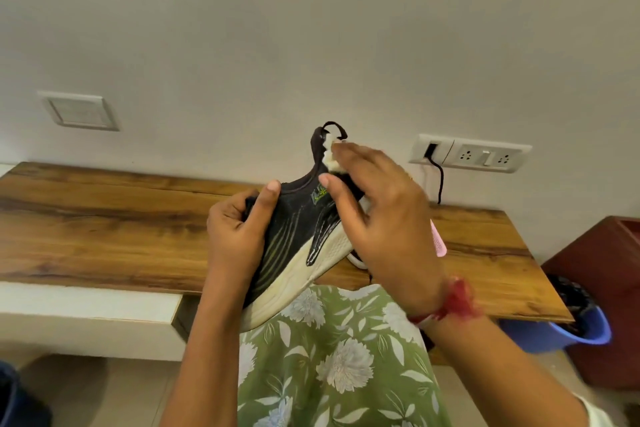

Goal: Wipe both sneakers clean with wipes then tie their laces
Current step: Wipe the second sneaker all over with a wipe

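One sneaker [298,243] gripped by curled left hand [239,236], held above table [104,218] front edge; wipe [334,158] pressed on heel by flat fingers of right hand [381,218].

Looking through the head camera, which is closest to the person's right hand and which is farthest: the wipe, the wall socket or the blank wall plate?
From the right hand:
1. Wipe, pressed under its fingertips against the sneaker heel.
2. Socket, on the wall just to its right.
3. Blank plate, on the wall far off to the left.
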Demonstrator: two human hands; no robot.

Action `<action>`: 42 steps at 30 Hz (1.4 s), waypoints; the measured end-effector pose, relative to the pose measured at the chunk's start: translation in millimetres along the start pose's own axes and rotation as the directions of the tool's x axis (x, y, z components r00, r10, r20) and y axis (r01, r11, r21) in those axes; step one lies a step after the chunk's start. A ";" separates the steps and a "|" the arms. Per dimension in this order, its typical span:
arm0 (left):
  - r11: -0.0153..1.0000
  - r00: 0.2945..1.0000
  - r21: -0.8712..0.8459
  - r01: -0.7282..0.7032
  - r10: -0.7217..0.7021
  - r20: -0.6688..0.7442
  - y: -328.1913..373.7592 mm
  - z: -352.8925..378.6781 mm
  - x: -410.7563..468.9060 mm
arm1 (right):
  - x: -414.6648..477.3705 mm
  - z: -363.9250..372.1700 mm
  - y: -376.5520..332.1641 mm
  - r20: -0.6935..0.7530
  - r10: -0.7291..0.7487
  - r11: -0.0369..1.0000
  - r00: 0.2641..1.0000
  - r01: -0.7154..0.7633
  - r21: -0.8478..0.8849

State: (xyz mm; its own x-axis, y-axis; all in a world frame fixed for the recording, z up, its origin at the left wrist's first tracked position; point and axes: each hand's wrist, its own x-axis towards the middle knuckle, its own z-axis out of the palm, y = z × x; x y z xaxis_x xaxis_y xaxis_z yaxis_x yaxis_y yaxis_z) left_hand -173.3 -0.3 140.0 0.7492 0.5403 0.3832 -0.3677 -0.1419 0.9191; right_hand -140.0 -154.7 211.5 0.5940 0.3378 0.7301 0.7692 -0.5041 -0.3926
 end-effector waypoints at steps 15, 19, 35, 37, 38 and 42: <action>0.994 0.999 0.095 0.049 -0.049 -0.003 -6.7 8.2 -5.2 | -33.1 21.4 12.6 0.099 -0.358 0.933 0.929 0.359 0.003; 0.991 0.998 0.118 0.066 -0.069 0.015 -8.3 4.2 -2.5 | 5.8 -6.0 16.6 -0.128 0.186 0.885 0.974 -0.110 0.452; 0.917 0.989 0.377 -0.130 0.149 -0.021 -2.6 7.8 -10.9 | 14.1 25.6 2.8 -0.067 0.050 0.964 0.996 -0.066 -0.259; 0.920 0.989 0.372 -0.126 0.146 -0.027 -4.6 6.2 -11.2 | 11.4 26.6 5.0 -0.052 -0.036 0.964 0.998 0.021 -0.267; 0.918 0.989 0.377 -0.123 0.143 -0.027 -4.7 6.0 -11.7 | 10.0 26.7 7.9 -0.038 -0.088 0.957 0.995 0.074 -0.281; 0.906 0.992 0.408 -0.111 0.128 -0.014 -9.0 4.3 -12.6 | 5.1 25.5 22.3 0.083 -0.298 0.886 0.951 0.308 -0.347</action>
State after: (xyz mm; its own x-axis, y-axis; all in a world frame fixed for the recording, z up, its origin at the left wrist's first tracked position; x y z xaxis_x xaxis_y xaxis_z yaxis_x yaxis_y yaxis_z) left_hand -177.1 -9.4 127.3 0.6878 0.5295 0.4965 -0.1919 -0.5270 0.8279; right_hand -113.8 -144.0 192.3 0.3553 0.5371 0.7651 0.7823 -0.6188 0.0711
